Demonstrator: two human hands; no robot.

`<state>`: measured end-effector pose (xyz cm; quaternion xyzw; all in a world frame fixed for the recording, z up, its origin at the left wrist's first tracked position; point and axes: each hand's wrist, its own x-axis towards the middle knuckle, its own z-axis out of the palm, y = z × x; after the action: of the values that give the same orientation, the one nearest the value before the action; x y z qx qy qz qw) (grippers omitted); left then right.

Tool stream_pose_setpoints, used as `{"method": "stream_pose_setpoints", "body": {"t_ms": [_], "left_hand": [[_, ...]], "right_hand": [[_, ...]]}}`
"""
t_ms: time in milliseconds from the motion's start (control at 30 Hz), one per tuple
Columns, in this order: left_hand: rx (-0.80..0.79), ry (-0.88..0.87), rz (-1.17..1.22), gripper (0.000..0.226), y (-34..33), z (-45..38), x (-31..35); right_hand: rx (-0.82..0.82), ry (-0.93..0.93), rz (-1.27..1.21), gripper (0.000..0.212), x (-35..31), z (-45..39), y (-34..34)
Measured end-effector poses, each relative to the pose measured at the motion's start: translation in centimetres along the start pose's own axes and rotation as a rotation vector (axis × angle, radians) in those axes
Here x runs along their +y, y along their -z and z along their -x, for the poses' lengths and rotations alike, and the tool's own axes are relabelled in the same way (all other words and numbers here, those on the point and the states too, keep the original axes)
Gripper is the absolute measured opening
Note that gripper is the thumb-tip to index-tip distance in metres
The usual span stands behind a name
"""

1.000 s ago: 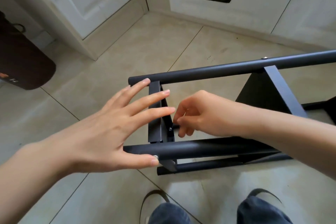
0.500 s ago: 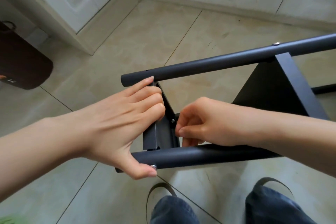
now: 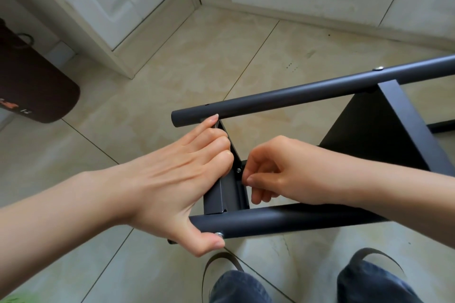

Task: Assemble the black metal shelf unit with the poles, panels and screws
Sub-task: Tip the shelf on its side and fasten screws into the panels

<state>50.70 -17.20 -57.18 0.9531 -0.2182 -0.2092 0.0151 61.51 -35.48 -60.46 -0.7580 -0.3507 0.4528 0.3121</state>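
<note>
A: Item one, shelf unit?
B: Lying on its side on the floor (image 3: 172, 61), just ahead of the knees. Far pole (image 3: 307, 96) and near pole (image 3: 283, 219) run left to right, ends at left. End panel (image 3: 222, 200) spans between them at that end; second panel (image 3: 384, 130) further right.

A: Left hand (image 3: 172, 187)?
B: Curled over the end panel's outer edge, index tip touching the far pole, thumb hooked under the near pole beside a screw (image 3: 218, 234). Gripping, bracing.

A: Right hand (image 3: 275, 170)?
B: Reaching in between the poles from the right. Fingertips pinched together at a small fastener (image 3: 238, 170) on the panel's inner face. Cannot tell whether it holds a nut or merely touches it.

A: Governing relation?
B: Fastener sits between the two hands, on the panel's inner side; right hand is nearer and alone has access. Its axis appears to follow the poles, so turning would likely be about that line, with the left hand countering.
</note>
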Motion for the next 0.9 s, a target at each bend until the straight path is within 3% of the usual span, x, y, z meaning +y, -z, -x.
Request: {"method": "stream_pose_setpoints", "body": {"t_ms": [100, 433, 567, 700, 900], "left_hand": [[0.077, -0.014, -0.053, 0.067, 1.2, -0.4, 0.0], [0.074, 0.018, -0.058, 0.073, 0.9, 0.2, 0.3], [0.179, 0.111, 0.030, 0.105, 0.1, 0.8, -0.1], [0.129, 0.313, 0.145, 0.145, 0.3, 1.7, 0.3], [-0.075, 0.533, 0.227, 0.154, 1.6, 1.2, 0.6]], "right_hand": [[0.003, -0.010, -0.006, 0.011, 0.0, -0.1, 0.1], [0.016, -0.009, -0.027, 0.011, 0.1, -0.1, 0.2], [-0.005, 0.003, -0.007, 0.010, 0.1, 0.1, 0.1], [-0.028, 0.009, 0.013, 0.009, -0.1, 0.3, 0.2], [-0.046, 0.019, 0.054, 0.007, -0.1, 0.3, 0.4]]}}
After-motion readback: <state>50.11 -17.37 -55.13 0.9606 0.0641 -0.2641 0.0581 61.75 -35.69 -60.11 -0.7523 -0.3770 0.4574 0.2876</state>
